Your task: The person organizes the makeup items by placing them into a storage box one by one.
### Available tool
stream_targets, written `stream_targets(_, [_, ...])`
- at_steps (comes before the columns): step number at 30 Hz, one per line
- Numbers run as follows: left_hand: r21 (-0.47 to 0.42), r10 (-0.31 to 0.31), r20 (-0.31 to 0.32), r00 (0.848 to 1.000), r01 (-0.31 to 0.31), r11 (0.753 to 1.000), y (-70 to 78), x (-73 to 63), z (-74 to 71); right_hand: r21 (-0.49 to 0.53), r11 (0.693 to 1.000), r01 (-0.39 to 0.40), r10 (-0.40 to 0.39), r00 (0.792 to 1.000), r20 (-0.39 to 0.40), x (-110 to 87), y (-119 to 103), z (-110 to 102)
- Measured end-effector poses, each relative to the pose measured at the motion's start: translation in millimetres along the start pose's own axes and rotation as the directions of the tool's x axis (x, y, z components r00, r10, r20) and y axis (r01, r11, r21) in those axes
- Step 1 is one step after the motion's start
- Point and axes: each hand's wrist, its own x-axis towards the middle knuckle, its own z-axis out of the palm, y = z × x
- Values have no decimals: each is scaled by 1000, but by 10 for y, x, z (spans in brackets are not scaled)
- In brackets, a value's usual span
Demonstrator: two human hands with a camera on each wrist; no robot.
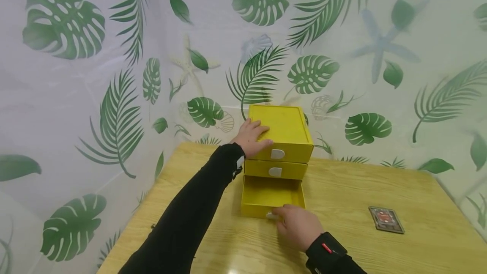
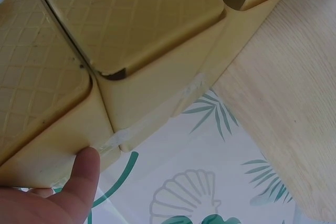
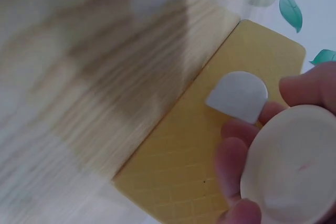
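A yellow drawer unit (image 1: 281, 126) with three stacked drawers stands on the table, its bottom drawer (image 1: 272, 191) pulled out and showing a bare floor. My left hand (image 1: 252, 138) rests with spread fingers on the unit's top left edge; in the left wrist view a finger (image 2: 86, 174) presses its side. My right hand (image 1: 300, 225) is at the front of the bottom drawer, by its white pull tab (image 3: 240, 95). The right wrist view shows this hand's curled fingers holding a round cream-coloured disc (image 3: 294, 163), with a fingertip touching the tab's edge.
A small dark-framed card (image 1: 386, 220) with a red and white design lies to the right on the wooden table (image 1: 354, 189). White tabs also sit on the upper drawers (image 1: 289, 152). A leaf-patterned sheet (image 1: 213, 33) hangs behind and on the left.
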Motion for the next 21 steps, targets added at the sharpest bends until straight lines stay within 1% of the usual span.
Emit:
stream_targets(7, [-10, 1, -3, 1000, -1, 1000, 3, 7, 16, 20, 1000, -8, 7, 1000, 25, -146, -25, -9])
stream_targets(10, [-11, 0, -2, 1000, 0, 1000, -1, 8, 6, 51, 999, -7, 6, 999, 35, -170, -21, 4])
stream_targets(13, [-9, -3, -5, 1000, 3, 1000, -8, 8, -1, 85, 996, 16, -18, 1000, 25, -192, 11, 36])
stream_targets(15, [-7, -5, -8, 1000, 5, 1000, -11, 8, 3, 120, 993, 14, -17, 1000, 26, -232, 50, 33])
stream_targets(17, [-4, -4, -9, 1000, 4, 1000, -12, 12, 13, 148, 989, -12, 7, 999, 32, -295, 121, 13])
stream_targets(18, [-2, -4, -7, 1000, 4, 1000, -11, 12, 15, 158, 987, -41, 37, 999, 32, -329, 173, -3])
stream_targets(21, [2, -7, -1, 1000, 7, 1000, -10, 13, 7, 181, 975, -126, 123, 992, 27, -422, 442, -91])
